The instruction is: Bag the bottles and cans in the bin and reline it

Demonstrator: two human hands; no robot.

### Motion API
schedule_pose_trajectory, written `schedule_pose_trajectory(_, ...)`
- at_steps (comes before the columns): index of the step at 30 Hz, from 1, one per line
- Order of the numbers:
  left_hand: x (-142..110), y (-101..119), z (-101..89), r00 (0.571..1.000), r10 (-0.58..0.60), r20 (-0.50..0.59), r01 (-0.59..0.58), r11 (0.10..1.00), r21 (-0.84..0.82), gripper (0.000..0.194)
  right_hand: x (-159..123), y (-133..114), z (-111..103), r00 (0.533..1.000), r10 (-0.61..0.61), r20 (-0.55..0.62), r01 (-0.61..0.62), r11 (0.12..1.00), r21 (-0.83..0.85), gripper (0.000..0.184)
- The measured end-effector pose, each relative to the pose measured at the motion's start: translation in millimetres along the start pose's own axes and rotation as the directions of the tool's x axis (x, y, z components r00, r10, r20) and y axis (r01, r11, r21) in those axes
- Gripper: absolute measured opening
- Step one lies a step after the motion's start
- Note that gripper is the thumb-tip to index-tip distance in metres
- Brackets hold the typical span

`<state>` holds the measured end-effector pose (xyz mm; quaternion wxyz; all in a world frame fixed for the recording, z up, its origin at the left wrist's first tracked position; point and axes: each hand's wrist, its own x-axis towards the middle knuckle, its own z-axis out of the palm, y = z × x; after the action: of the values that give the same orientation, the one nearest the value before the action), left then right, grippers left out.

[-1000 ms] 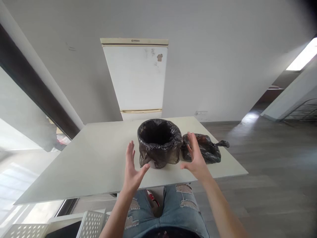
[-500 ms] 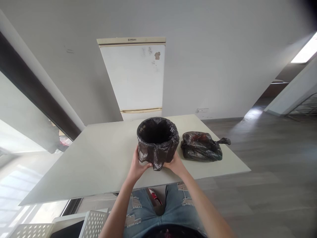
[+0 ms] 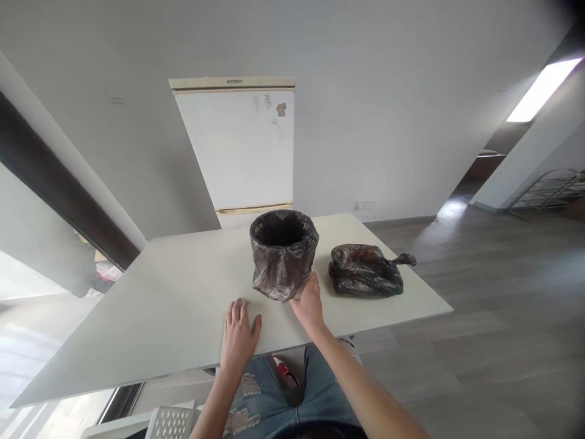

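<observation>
A small trash bin (image 3: 284, 259) stands upright on the white table (image 3: 192, 292), lined with a dark plastic bag whose edge is folded down over the outside. Its inside looks dark. At the bin's lower right side is my right hand (image 3: 309, 305), gripping it low down; some fingers are hidden behind it. My left hand (image 3: 240, 332) lies flat on the tabletop near the front edge, fingers extended, apart from the bin. To the right of the bin rests a full, knotted black garbage bag (image 3: 365, 271), its tied end pointing right.
Behind the table a white refrigerator (image 3: 242, 146) stands against the grey wall. A perforated white plastic basket (image 3: 171, 422) is below the table's front edge at the lower left. Grey wood-look floor (image 3: 479, 341) extends to the right, with a metal rack (image 3: 543, 190) farther off.
My left hand has let go of the bin and come down onto the tabletop. My right hand stays at the bin. The bag's folded edge now hangs more smoothly in front.
</observation>
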<state>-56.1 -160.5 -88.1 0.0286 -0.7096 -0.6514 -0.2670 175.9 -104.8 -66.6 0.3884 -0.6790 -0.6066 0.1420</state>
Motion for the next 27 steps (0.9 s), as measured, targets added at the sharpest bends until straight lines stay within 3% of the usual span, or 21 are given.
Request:
schedule_pose_trajectory(3, -1, 0, -0.1, 1.0, 0.003, -0.008, -0.003, 1.0, 0.004, 0.047, -24, -11, 3, 0.999, 0.034, -0.022, -0.036, 0.994, -0.102, 0.084)
schedule_pose_trajectory(6, -1, -2, -0.2, 1.0, 0.011, -0.012, -0.011, 1.0, 0.002, 0.047, -51, -30, 0, 0.98, -0.158, 0.119, 0.173, 0.977, -0.126, 0.063)
schedule_pose_trajectory(8, -1, -1, -0.9, 1.0, 0.013, -0.012, -0.013, 1.0, -0.003, 0.047, -61, -44, -2, 0.885, -0.375, 0.276, 0.408, 0.91, -0.073, 0.052)
schedule_pose_trajectory(10, 0, 0, -2.1, 1.0, 0.013, -0.014, -0.013, 1.0, -0.007, 0.046, -59, -56, -1, 0.811, -0.459, 0.362, 0.519, 0.85, -0.086, 0.052)
schedule_pose_trajectory(14, 1, 1, -4.4, 1.0, 0.021, -0.017, -0.021, 1.0, -0.015, 0.044, -38, -68, 8, 0.887, -0.275, 0.372, 0.397, 0.866, -0.305, 0.066)
schedule_pose_trajectory(18, 1, 0, -4.4, 1.0, 0.021, -0.013, -0.021, 1.0, -0.02, 0.044, -8, -72, 21, 0.832, -0.313, 0.459, 0.466, 0.843, -0.27, 0.068)
schedule_pose_trajectory(23, 1, 0, -3.5, 1.0, 0.008, -0.006, -0.008, 0.999, -0.031, 0.043, 46, -67, 30, 0.872, -0.16, 0.462, 0.322, 0.899, -0.296, 0.074)
schedule_pose_trajectory(27, 1, 1, -5.2, 1.0, -0.005, 0.024, 0.006, 0.999, -0.032, 0.045, 81, -51, 30, 0.895, -0.107, 0.433, 0.257, 0.917, -0.304, 0.072)
